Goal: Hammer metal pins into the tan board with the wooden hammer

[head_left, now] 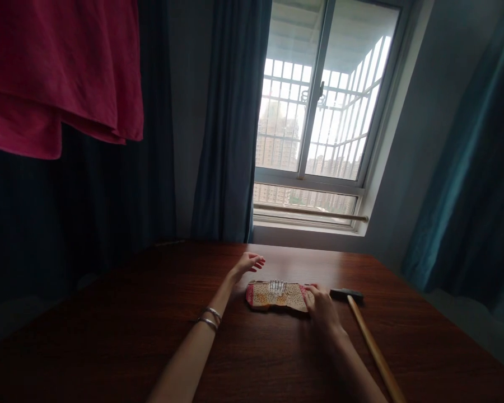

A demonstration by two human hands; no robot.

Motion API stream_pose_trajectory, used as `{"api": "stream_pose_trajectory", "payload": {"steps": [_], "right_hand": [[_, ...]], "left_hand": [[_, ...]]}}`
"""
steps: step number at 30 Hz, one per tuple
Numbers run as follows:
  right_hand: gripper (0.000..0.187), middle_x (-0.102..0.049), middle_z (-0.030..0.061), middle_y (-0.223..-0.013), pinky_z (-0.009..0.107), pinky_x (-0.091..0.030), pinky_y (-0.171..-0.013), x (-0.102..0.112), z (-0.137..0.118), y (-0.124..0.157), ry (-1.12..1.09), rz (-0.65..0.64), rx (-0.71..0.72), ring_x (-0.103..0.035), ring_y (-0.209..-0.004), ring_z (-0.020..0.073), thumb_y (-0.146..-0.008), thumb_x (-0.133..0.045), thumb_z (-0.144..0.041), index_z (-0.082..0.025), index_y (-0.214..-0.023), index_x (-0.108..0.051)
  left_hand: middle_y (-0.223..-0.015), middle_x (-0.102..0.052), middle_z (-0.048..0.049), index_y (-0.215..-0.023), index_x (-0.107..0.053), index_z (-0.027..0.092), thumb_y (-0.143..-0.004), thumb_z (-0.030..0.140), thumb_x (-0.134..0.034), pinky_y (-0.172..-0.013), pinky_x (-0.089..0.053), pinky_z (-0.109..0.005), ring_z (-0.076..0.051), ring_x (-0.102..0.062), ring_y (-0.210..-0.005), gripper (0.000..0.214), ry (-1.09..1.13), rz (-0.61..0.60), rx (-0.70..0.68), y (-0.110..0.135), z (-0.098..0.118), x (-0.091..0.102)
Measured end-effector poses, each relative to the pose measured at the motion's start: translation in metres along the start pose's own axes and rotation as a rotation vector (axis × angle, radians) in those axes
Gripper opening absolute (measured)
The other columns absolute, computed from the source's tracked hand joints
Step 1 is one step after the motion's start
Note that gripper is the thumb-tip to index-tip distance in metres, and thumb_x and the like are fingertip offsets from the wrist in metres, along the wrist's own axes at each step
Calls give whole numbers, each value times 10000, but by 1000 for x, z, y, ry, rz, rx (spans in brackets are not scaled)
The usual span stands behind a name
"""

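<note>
A flat wooden board (pixel 258 296) lies on the table, its top dotted with many small holes or marks, with pink at the ends and orange patches along the near side. Several thin metal nails (pixel 278 286) stand upright in a row near its middle. My right hand (pixel 322 307) grips the board's right end, the fingers bent over its top; whether something small is also between them I cannot make out. Above and behind the board's left end, my left hand (pixel 250 262) hovers with fingers stretched out, holding nothing. Metal bangles (pixel 210 319) circle the left wrist.
A hammer (pixel 376 350) with a dark head and long wooden handle lies right of my right hand. The brown wooden table (pixel 121 336) reaches toward a window (pixel 315 112) with blue curtains (pixel 231 123). Pink cloth (pixel 67 73) hangs at upper left.
</note>
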State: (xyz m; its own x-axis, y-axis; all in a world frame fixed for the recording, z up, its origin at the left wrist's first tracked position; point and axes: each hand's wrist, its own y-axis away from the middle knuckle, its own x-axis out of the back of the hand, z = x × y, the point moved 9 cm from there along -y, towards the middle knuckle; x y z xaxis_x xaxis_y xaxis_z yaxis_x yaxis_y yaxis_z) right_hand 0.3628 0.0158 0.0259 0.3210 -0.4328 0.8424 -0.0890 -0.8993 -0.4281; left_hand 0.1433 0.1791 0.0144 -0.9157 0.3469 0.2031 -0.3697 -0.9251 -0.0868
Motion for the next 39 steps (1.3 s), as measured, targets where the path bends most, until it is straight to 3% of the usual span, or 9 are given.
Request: {"api": "stream_pose_trajectory", "payload": {"steps": [3,7,11,15,19,27,29,33,39], "right_hand": [[293,-615,78,-1012,262,-405,-816,-15,-7,-4,1,7,-10,-540,-964,192,-836,-386,-224,-192,-989,-634],[296,-607,69,-1045,283,-381,-860,-16,-4,4,14,49,-3,-495,-1023,201,-844,-381,-225,-212,-1025,-615],[283,-604,55,-1042,273,-388,-848,-10,-1,9,6,74,7,-485,-1020,199,-837,-389,-218,-224,-1006,-616],[263,-610,54,-1007,263,-405,-797,-11,3,10,-3,62,-22,-497,-992,198,-835,-382,-219,-226,-939,-623],[261,-611,50,-992,256,-402,-781,-13,3,11,-10,75,-12,-509,-973,192,-833,-376,-215,-220,-924,-620],[267,-611,66,-1028,284,-376,-826,-17,2,14,-20,72,-23,-516,-985,202,-816,-384,-198,-201,-914,-633],[263,-614,67,-1024,289,-363,-854,-18,1,15,-19,67,-22,-518,-990,200,-809,-394,-192,-197,-909,-637],[253,-625,63,-972,293,-356,-865,-18,0,17,-21,48,-18,-541,-944,190,-802,-405,-190,-198,-860,-651],[261,-631,60,-947,303,-356,-869,-16,-1,20,-29,47,-19,-544,-944,195,-796,-403,-186,-202,-852,-657]], "left_hand": [[-899,-658,-140,-823,-649,94,-667,433,-593,-617,-447,-265,-202,-613,-775,377,65,6,17,3,21,2],[-899,-655,-138,-848,-649,86,-656,436,-605,-608,-446,-257,-201,-613,-767,402,141,46,-76,17,79,12],[-870,-659,-134,-858,-652,77,-678,461,-584,-591,-440,-244,-189,-614,-734,430,87,82,-199,51,140,20],[-847,-667,-114,-841,-654,89,-705,484,-537,-551,-426,-220,-175,-607,-704,434,-112,48,-210,85,164,21],[-719,-663,-77,-734,-658,106,-682,484,-545,-457,-381,-202,-153,-578,-589,398,-365,-3,-86,104,137,36],[-525,-590,-33,-564,-598,134,-596,427,-581,-415,-369,-230,-152,-521,-460,295,-754,-72,325,166,18,87],[-590,-613,-26,-604,-616,153,-612,395,-574,-469,-383,-226,-161,-555,-539,246,-848,-101,263,181,11,88],[-801,-631,-8,-715,-641,211,-686,289,-521,-602,-381,-226,-161,-585,-729,146,-1096,-145,32,204,22,78],[-912,-592,-36,-816,-627,226,-776,196,-441,-690,-393,-263,-182,-581,-823,192,-1377,-175,-37,217,16,74]]}}
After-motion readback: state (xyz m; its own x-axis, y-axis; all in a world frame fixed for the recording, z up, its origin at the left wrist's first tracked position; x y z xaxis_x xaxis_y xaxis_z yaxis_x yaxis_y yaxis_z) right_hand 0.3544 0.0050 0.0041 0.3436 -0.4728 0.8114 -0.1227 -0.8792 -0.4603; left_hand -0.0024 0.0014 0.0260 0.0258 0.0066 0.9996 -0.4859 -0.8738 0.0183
